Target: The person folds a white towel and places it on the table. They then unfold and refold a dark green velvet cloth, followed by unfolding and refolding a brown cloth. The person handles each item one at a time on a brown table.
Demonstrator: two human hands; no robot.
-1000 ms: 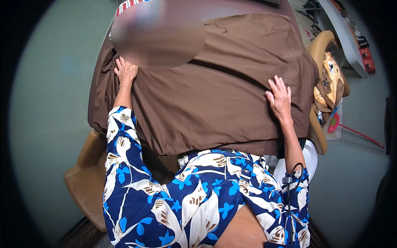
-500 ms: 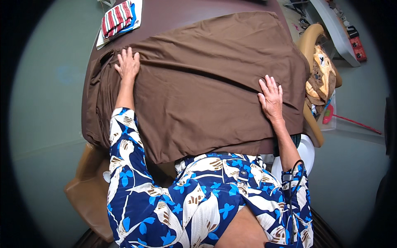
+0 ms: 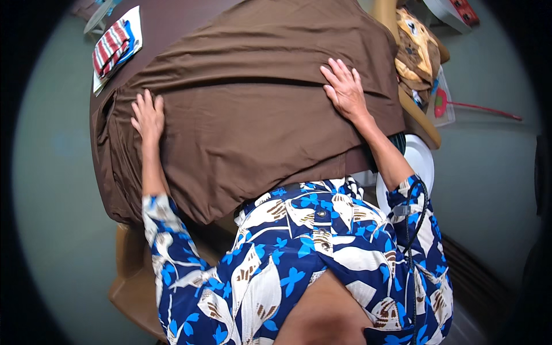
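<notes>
A large brown cloth (image 3: 253, 126) lies spread over the table, its near edge hanging down in front of my body. My left hand (image 3: 148, 118) rests flat near the cloth's left end, fingers spread and slightly blurred. Bunched folds of the same cloth lie to the left of it. Farther out on the right, my right hand (image 3: 346, 95) lies palm down with its fingers apart, pressing on the fabric. A long raised crease runs across the cloth between the two hands. Neither hand grips anything.
A folded red-and-white striped cloth (image 3: 111, 47) lies with something blue on a white sheet at the far left of the dark table (image 3: 155, 29). Tan chairs (image 3: 422, 123) stand right and lower left. Brown-and-cream fabric (image 3: 417, 52) and a white round stool (image 3: 420, 161) are on the right.
The whole view has shifted and turned. The crease between my hands now runs more level and looks straighter. Both hands stay flat on the cloth.
</notes>
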